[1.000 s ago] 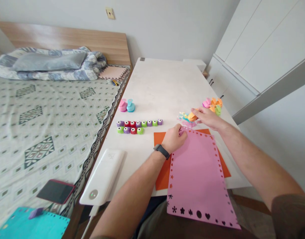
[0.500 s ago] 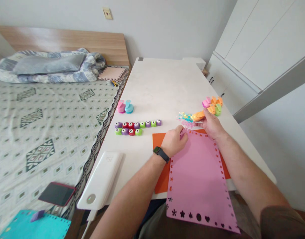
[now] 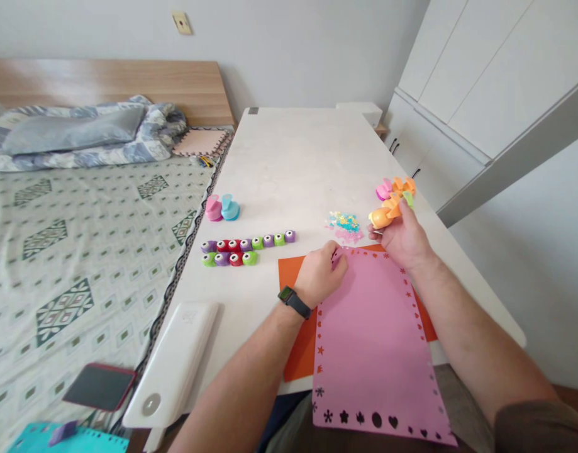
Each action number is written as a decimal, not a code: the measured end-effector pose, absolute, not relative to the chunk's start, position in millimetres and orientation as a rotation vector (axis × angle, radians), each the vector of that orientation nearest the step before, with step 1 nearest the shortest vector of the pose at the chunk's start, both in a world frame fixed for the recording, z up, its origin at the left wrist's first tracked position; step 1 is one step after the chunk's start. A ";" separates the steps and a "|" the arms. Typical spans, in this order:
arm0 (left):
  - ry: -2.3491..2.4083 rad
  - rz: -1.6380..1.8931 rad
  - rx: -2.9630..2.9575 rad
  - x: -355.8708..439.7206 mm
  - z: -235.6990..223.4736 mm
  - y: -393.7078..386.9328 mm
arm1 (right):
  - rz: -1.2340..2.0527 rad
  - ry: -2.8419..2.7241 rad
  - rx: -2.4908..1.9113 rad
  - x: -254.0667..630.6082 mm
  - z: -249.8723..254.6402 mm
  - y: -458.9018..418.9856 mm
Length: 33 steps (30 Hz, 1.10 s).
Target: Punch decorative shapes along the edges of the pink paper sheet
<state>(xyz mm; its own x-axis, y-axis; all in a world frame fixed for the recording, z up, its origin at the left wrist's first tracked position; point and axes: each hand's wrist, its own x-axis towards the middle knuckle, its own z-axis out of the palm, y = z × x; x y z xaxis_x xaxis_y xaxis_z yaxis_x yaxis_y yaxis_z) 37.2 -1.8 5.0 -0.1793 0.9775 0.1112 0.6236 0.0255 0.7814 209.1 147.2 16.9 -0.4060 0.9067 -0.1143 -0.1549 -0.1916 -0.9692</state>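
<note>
A pink sheet (image 3: 371,340) with shapes punched along its edges lies partly over an orange sheet (image 3: 292,272), its near end hanging past the table edge. My left hand (image 3: 321,272), a dark watch on its wrist, pinches the pink sheet's far left corner. Above the table, to the right of a pile of punched paper bits (image 3: 344,228), my right hand (image 3: 405,242) grips an orange craft punch (image 3: 383,218). Just behind it stand a pink punch (image 3: 383,189), more orange punches (image 3: 404,185) and a green one (image 3: 408,199), partly hidden by my fingers.
Two rows of small punches (image 3: 245,245) are lined up on the white table (image 3: 293,151). Behind them stand a pink punch (image 3: 214,207) and a blue punch (image 3: 230,207). A long white device (image 3: 180,358) lies at the left edge, beside a bed holding a tablet (image 3: 100,386) and a turquoise sheet (image 3: 93,437).
My right hand has drawn the orange punch a little to the right, away from the paper bits. My left hand keeps its place on the pink sheet. The view has shifted slightly.
</note>
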 end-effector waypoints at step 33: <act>1.841 1.035 1.641 34.5 2.3 -2.0 | 0.644 -1.373 -1.517 299.1 0.3 245.2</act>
<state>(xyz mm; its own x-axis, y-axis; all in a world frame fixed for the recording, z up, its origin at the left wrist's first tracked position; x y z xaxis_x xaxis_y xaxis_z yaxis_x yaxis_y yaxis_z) 34.5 -2.0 2.3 -0.1804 0.9737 0.1395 0.6248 0.0039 0.7808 299.1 245.2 0.3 0.2286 0.9506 0.2098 0.4464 0.0891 -0.8904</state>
